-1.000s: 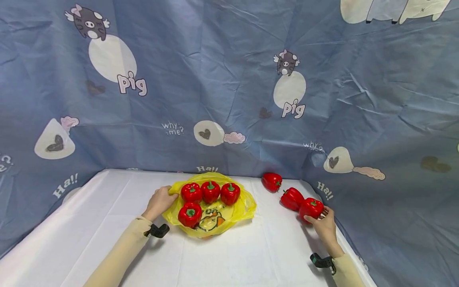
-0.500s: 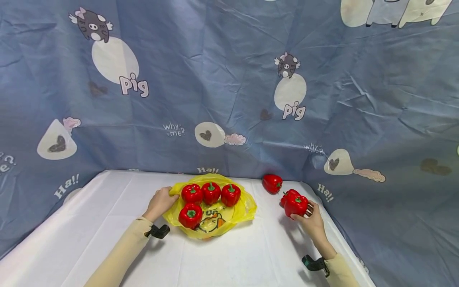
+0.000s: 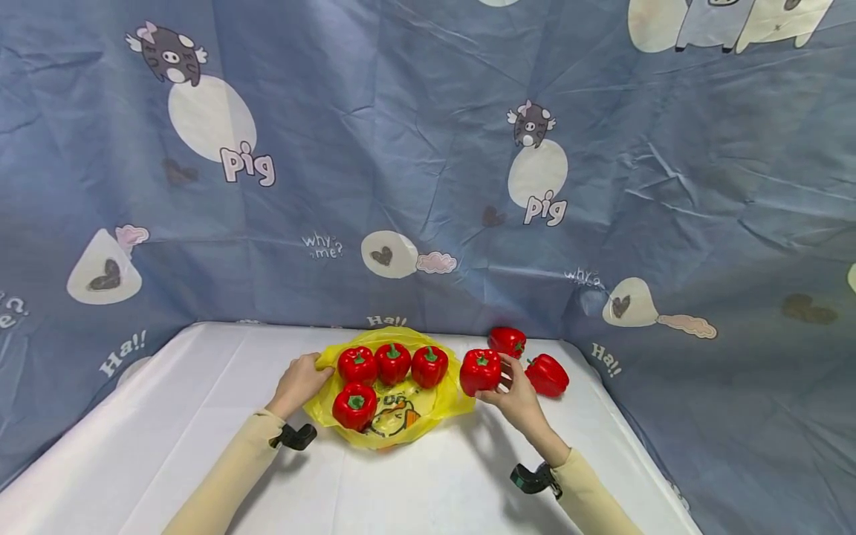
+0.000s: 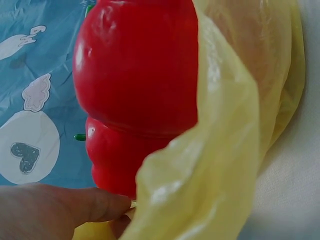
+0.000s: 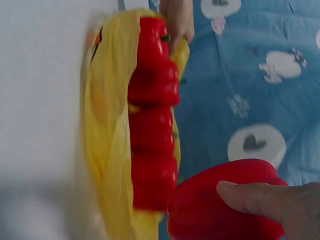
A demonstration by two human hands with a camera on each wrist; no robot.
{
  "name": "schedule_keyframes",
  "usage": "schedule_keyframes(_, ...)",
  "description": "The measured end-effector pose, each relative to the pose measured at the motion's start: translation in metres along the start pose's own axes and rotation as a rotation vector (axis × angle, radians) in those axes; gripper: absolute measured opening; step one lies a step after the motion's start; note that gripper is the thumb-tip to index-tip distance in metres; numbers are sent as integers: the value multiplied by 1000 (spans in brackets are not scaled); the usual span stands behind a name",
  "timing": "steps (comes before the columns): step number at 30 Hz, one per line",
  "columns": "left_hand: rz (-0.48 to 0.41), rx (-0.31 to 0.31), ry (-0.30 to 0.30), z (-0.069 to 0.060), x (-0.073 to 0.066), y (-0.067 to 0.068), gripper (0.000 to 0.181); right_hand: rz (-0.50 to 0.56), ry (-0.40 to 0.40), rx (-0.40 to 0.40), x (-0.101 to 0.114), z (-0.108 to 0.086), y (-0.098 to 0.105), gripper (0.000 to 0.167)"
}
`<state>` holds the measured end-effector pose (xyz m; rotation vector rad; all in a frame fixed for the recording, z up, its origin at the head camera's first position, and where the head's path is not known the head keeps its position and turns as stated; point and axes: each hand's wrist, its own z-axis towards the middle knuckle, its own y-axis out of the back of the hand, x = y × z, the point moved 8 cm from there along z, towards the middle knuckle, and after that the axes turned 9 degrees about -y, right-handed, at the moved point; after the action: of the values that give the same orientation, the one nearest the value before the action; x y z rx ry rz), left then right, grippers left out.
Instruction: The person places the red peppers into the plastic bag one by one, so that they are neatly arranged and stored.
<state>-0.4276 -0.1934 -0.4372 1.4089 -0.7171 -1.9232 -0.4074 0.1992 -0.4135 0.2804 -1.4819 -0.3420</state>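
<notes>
A yellow plastic bag (image 3: 417, 427) lies spread on the table, with several red bell peppers (image 3: 357, 365) sitting upright in it, green stems up. At its left edge, my left hand (image 3: 298, 385) pinches the bag; in the left wrist view, thumb and fingers (image 4: 95, 204) meet on the yellow film beside a pepper. My right hand (image 3: 521, 405) grips another red bell pepper (image 3: 479, 371) at the bag's right rim, seemingly raised above the table. The right wrist view shows the thumb (image 5: 250, 197) laid over this held pepper.
Two more red bell peppers, a rear one (image 3: 507, 341) and a nearer one (image 3: 547, 375), lie on the white tablecloth (image 3: 401, 494) right of the bag. A blue printed cloth (image 3: 428, 163) hangs behind the table and along its sides.
My right hand has carried its bell pepper left, from beside the loose peppers at the right to the bag's right rim. The left hand and the bag have stayed nearly still.
</notes>
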Motion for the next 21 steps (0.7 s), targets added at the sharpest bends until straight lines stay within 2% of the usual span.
schedule_keyframes(3, 9, -1, 3, -1, 0, 2, 38, -27, 44, 35, 10, 0, -24, 84)
schedule_keyframes(10, 14, -14, 12, -1, 1, 3, 40, -32, 98, 180, 24, -6, -78, 80)
schedule_keyframes(15, 14, -25, 7, 0, 2, 3, 40, -12, 118, 227, 30, -6, -101, 80)
schedule_keyframes(21, 11, -26, 7, 1, 3, 3, 35, -38, 125, 263, 30, -7, -123, 80)
